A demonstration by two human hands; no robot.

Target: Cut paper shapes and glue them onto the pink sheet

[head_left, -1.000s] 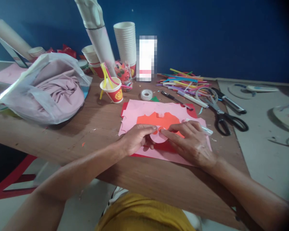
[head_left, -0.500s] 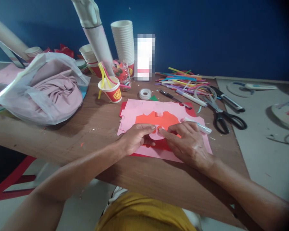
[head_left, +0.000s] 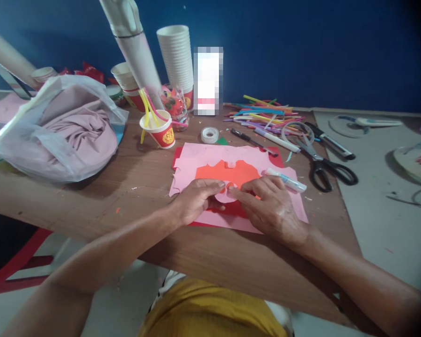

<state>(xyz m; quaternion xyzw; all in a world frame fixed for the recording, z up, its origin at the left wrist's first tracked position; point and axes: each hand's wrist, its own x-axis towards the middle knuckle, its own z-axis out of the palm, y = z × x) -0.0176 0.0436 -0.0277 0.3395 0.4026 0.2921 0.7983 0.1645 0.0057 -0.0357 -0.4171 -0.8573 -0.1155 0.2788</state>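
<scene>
Between my two hands is a small pink paper cutout [head_left: 226, 195] with orange-red round pieces on it. My left hand [head_left: 199, 199] grips its left side, thumb on top and fingers underneath. From the right, my right hand [head_left: 266, 201] pinches the cutout's upper edge, fingertips against an orange-red piece; its other fingers are curled. Beneath them lie an orange paper sheet [head_left: 210, 171] and a pink sheet [head_left: 185, 154] with scalloped cut edges, over red paper [head_left: 280, 158]. A clear tube [head_left: 293, 182], perhaps glue, lies beside my right hand.
Scissors [head_left: 321, 168], a utility knife [head_left: 333, 142], a pen [head_left: 249, 140] and a tape roll [head_left: 209, 135] lie behind the paper. Colourful thin sticks [head_left: 266, 114] are heaped farther back. Leftward stand a paper cup [head_left: 163, 133], stacked cups [head_left: 177, 61] and a plastic bag [head_left: 73, 159] with pink cloth.
The whole view has shifted slightly, so things appear a little farther left and up. Both hands keep nearly the same hold on the pink cutout.
</scene>
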